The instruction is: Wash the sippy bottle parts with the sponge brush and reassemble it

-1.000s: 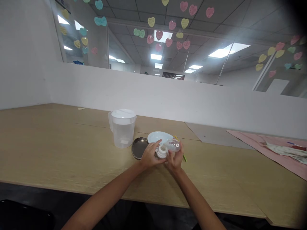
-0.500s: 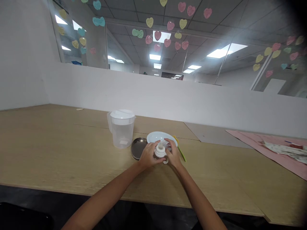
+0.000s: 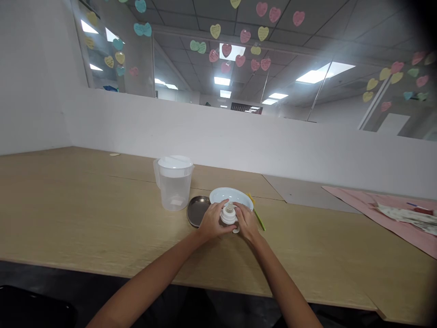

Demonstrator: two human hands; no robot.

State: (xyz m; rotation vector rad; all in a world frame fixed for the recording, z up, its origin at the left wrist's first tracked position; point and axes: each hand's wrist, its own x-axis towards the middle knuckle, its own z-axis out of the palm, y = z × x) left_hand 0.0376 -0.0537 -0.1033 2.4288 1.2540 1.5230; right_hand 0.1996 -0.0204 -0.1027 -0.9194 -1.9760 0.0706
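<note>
I have the baby bottle between my two hands, just in front of the pale blue dish, its teat pointing upward. My left hand curves around one side, fingers partly closed, the thumb and fingertips set against the white collar. My right hand closes in from the other side, fingers bent around the top and thumb near the rim; whether it also pinches something clear behind the teat, I cannot tell. A white curved piece shows beneath that hand — perhaps a handle.

What could go wrong, I judge, starts with the grip. If one hand pushes harder than the other, the bottle could tip or twist out of my fingers, since its lower part is hidden and I can't see what supports it. Pressing unevenly near the top could bend the teat or set the collar askew. The elbow room is tight too: the steel tray sits right beside my left hand, and the green-handled brush lies near my right, so a careless sideways slip could nudge either along the counter. The lidded pitcher stands farther left.
</note>
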